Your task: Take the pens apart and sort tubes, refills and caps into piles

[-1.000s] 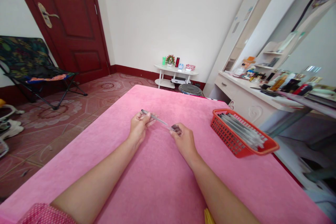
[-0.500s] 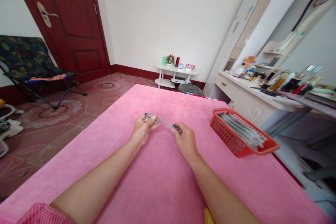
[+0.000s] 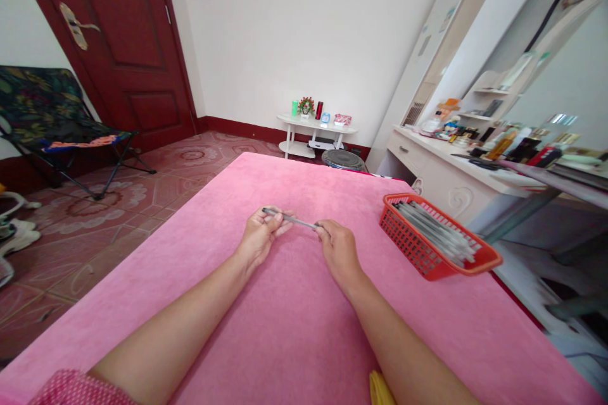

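red basket (image 3: 408,247) right, pink cloth (image 3: 285,329) open elsewhere

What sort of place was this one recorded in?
Probably a home bedroom: a dressing table crowded with cosmetics under a mirror, a folding chair near a wooden door. Left hand and right hand hold a pen.

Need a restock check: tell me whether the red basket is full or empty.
Partly filled: grey sticks lie lengthwise inside the red basket.
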A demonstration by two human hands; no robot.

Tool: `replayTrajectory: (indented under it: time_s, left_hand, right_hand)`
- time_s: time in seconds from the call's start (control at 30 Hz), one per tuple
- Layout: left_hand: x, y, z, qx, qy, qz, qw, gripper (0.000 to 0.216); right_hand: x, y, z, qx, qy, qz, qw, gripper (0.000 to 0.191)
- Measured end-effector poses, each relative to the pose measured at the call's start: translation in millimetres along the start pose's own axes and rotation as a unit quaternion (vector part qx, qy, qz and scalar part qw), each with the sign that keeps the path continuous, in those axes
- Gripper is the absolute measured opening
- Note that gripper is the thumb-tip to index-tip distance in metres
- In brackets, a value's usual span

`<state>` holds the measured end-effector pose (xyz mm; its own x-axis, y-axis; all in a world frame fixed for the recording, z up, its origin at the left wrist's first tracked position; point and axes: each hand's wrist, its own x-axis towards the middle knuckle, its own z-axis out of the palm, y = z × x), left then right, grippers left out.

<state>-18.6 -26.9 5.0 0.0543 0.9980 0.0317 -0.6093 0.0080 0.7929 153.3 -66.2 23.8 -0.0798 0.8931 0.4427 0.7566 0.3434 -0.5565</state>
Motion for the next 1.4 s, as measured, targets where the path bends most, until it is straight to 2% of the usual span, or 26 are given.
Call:
replayTrajectory:
  time_s: [0.23,0.37,0.47,0.53,0.6,0.67,0.73,0.77,0.83,0.93,1.0,1.07,1.13,1.2,1.27,1.33,1.4]
  left_hand:
    - [-5,2,1,0.056,-0.056,0.027,0.997,0.034]
    - [-5,-4,6,0.076,-0.051,0.032,0.995,0.036]
    - [-7,-9,11,0.169,-0.094,0.053,0.980,0.039]
    - [-9,-13,12,0.268,-0.133,0.105,0.948,0.050]
    - [-12,-17,11,0.374,-0.186,0.153,0.896,0.061]
    - [-16,-20,11,0.460,-0.276,0.164,0.828,0.060]
    - [-22,-23,14,0.495,-0.376,0.152,0.768,0.048]
    - [-25,-24,16,0.492,-0.413,0.142,0.753,0.040]
    - [-31,-25,22,0.458,-0.448,0.120,0.758,0.026]
    - [-37,-26,27,0.422,-0.441,0.070,0.789,0.023]
    - [-37,-27,26,0.433,-0.419,0.051,0.796,0.026]
    - [-34,-29,25,0.453,-0.396,0.060,0.796,0.029]
    - [-31,-30,24,0.478,-0.379,0.100,0.786,0.029]
    - [-28,-32,24,0.517,-0.362,0.154,0.761,0.033]
    - [-28,-34,24,0.567,-0.354,0.190,0.719,0.052]
    - [-29,-37,24,0.615,-0.360,0.204,0.671,0.066]
    - [-31,-40,23,0.651,-0.368,0.209,0.630,0.068]
  right_hand:
    - [9,15,1,0.070,-0.100,0.092,0.988,0.027]
    - [9,8,-1,0.107,-0.138,0.046,0.984,0.023]
    - [11,2,-11,0.093,-0.140,0.026,0.985,0.021]
    - [17,7,-24,0.104,-0.104,0.071,0.987,0.023]
    - [25,19,-40,0.137,-0.058,0.131,0.980,0.025]
    - [31,34,-57,0.139,-0.014,0.158,0.978,0.027]
    - [33,49,-69,0.072,0.014,0.162,0.984,0.027]
    - [32,56,-72,0.021,0.019,0.165,0.986,0.027]
    - [28,67,-73,-0.085,0.007,0.183,0.979,0.026]
    - [19,79,-62,-0.183,-0.057,0.227,0.955,0.018]
    - [14,84,-52,-0.213,-0.088,0.245,0.942,0.017]
    - [11,86,-44,-0.239,-0.083,0.249,0.935,0.020]
    - [8,86,-39,-0.270,-0.063,0.245,0.929,0.023]
    - [6,84,-36,-0.292,-0.046,0.242,0.924,0.026]
    - [3,79,-34,-0.295,-0.037,0.241,0.924,0.026]
    - [0,74,-35,-0.276,-0.035,0.233,0.932,0.026]
    - [-3,68,-42,-0.251,-0.041,0.218,0.942,0.023]
